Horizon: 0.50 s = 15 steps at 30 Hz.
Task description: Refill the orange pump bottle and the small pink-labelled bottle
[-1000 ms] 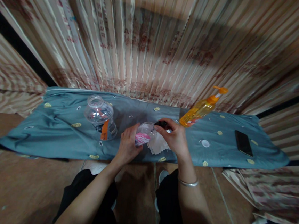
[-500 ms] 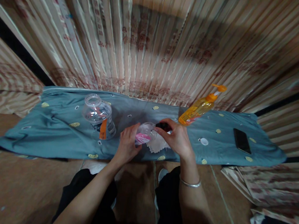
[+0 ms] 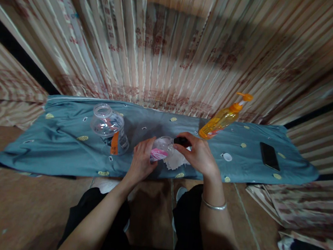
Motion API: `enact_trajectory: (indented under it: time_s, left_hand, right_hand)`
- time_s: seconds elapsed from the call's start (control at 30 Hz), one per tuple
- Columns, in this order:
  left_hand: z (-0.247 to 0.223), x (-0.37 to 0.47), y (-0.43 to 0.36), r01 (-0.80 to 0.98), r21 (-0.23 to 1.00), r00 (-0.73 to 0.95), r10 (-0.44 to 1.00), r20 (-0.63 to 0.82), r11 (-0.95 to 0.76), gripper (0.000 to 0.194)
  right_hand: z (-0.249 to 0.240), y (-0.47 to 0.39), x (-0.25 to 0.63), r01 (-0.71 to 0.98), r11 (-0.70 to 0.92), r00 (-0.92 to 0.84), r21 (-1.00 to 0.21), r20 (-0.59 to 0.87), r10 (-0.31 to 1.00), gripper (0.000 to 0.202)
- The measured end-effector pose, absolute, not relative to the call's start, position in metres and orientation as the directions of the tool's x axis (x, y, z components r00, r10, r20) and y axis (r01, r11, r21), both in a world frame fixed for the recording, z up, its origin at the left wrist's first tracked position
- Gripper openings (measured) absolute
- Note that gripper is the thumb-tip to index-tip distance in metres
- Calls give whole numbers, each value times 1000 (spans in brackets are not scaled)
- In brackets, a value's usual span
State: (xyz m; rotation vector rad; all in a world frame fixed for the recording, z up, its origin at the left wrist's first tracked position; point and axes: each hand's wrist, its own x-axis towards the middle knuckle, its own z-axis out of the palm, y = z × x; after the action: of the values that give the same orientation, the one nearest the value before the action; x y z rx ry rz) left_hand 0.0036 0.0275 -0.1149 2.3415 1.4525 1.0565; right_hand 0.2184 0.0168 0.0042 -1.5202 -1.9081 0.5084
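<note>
My left hand [image 3: 143,158] is wrapped round a small clear plastic bottle [image 3: 160,151] with a pink label, tilted so its neck points right. At that neck, my right hand [image 3: 195,151] pinches a black cap [image 3: 180,141] between thumb and fingers. Whether the cap touches the neck or sits slightly apart, I cannot tell. Beneath the bottle and my right hand lies a white scalloped cloth or tissue [image 3: 175,161], partly covered by them.
On the blue cloth-covered surface [image 3: 65,147], a large clear open jar [image 3: 108,125] with an orange label stands left. An orange pump bottle [image 3: 220,122] stands back right. A white round lid [image 3: 227,157] and a black phone [image 3: 269,156] lie right. A pleated curtain [image 3: 172,63] hangs behind.
My right hand has shifted very slightly to the right with the black cap. My left hand and the bottle stay where they were.
</note>
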Motion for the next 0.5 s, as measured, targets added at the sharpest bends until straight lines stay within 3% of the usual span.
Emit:
enact_trajectory:
  time_s: [0.07, 0.23, 0.33, 0.5]
  left_hand:
    - [-115, 3, 28, 704, 501, 268, 841, 470, -503, 84]
    - [-115, 3, 27, 703, 496, 272, 837, 474, -509, 84]
    - [-115, 2, 27, 700, 489, 281, 830, 481, -520, 83]
    - [-114, 2, 27, 707, 495, 277, 842, 462, -505, 83]
  right_hand:
    - [5, 16, 219, 674, 295, -173, -677, 243, 954, 22]
    - [3, 16, 219, 666, 270, -115, -695, 262, 958, 54]
    - [4, 16, 218, 723, 211, -84, -658, 220, 972, 38]
    - [8, 15, 218, 695, 264, -159, -668, 214, 964, 18]
